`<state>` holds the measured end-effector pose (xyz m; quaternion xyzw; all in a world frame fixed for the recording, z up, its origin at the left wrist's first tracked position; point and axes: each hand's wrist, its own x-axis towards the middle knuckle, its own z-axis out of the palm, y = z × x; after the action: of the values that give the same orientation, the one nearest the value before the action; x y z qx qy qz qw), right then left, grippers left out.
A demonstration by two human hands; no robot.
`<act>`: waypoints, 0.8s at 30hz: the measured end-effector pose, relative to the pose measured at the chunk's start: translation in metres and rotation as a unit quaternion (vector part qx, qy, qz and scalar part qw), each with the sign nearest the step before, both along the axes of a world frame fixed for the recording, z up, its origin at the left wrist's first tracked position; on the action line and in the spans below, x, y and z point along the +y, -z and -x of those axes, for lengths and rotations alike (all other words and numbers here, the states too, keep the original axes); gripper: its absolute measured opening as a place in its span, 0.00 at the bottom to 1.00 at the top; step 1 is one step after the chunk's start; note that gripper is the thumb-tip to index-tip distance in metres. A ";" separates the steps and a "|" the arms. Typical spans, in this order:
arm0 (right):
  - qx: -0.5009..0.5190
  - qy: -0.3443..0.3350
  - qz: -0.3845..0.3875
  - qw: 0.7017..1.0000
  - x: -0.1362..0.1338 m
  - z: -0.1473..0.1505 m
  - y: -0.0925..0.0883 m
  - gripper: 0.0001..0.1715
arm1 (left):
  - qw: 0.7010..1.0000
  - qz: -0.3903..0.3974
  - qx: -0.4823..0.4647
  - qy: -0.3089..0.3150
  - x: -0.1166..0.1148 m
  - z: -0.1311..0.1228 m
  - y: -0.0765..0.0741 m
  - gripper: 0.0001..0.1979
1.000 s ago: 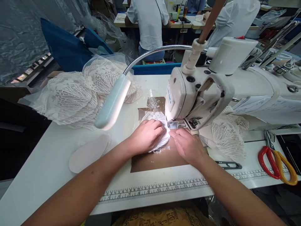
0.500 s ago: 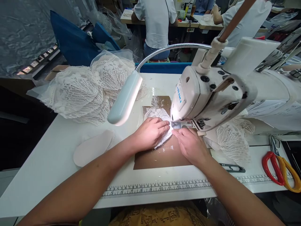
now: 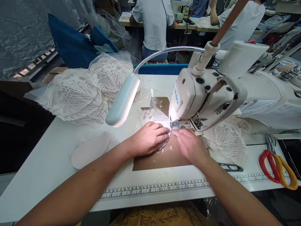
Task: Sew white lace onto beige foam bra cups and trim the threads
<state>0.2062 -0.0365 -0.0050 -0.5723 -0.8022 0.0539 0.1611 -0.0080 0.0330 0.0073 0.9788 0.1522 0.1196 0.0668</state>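
Observation:
A white lace piece (image 3: 154,115) with a curved edge lies under the needle area of the white sewing machine (image 3: 188,94). My left hand (image 3: 151,138) rests flat on top of it, fingers stretched towards the needle and pressing the fabric down. At the lace's right edge, just in front of the presser foot, my right hand (image 3: 190,146) pinches with thumb and forefinger; the fingertips cover the bit of edge between them. A brown sheet (image 3: 150,163) is stuck to the table beneath the work.
A lamp (image 3: 123,100) on a bendy arm hangs over the table. Stacked lace pieces (image 3: 72,94) lie at the left, near a pale oval pad (image 3: 91,150). At the right are more lace (image 3: 229,139), a dark thread snipper (image 3: 231,167) and scissors (image 3: 270,166). Other people sit beyond.
The lace piece has turned under my left hand, so its rounded edge now shows beside the needle. My left hand has shifted slightly down; the right stays by the presser foot. The view has shifted a little.

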 end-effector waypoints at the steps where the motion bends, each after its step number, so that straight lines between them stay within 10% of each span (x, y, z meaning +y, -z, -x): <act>1: 0.002 -0.012 -0.011 1.000 0.000 0.000 0.000 0.22 | 1.000 0.002 -0.001 0.010 0.001 0.000 0.001 0.15; 24: -0.021 -0.033 -0.029 0.999 0.003 0.003 0.002 0.24 | 0.998 0.043 -0.018 0.030 0.006 0.002 0.003 0.10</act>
<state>0.2033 -0.0335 -0.0070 -0.5412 -0.8253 0.0239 0.1595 -0.0102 0.0387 0.0045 0.9769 0.1261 0.1288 0.1151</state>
